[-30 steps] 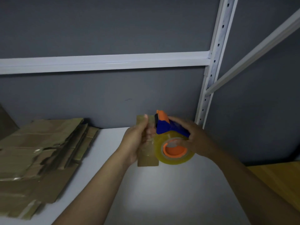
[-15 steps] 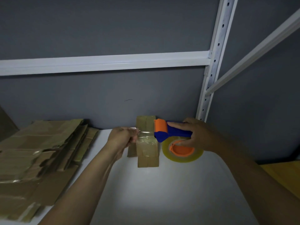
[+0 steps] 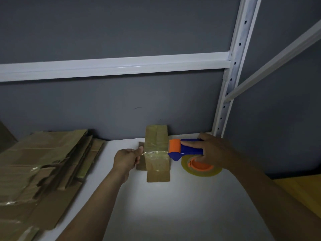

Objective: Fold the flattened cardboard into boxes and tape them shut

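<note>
Curled fingers (image 3: 139, 151) of the left hand (image 3: 126, 159) pinch the free end of the clear tape (image 3: 154, 153), stretched across the small cardboard box (image 3: 157, 171) on the white shelf (image 3: 173, 206). The right hand (image 3: 213, 152) grips the tape dispenser (image 3: 184, 149) at the box's right edge. Probably light and likely to slide, the box wants steadying by its stiff sides.

A small brown cardboard box (image 3: 157, 172) stands upright, a clear tape strip (image 3: 155, 152) stretched across it from the blue-and-orange tape dispenser (image 3: 182, 151). Flattened cardboard (image 3: 43, 164) lies stacked at the left.
</note>
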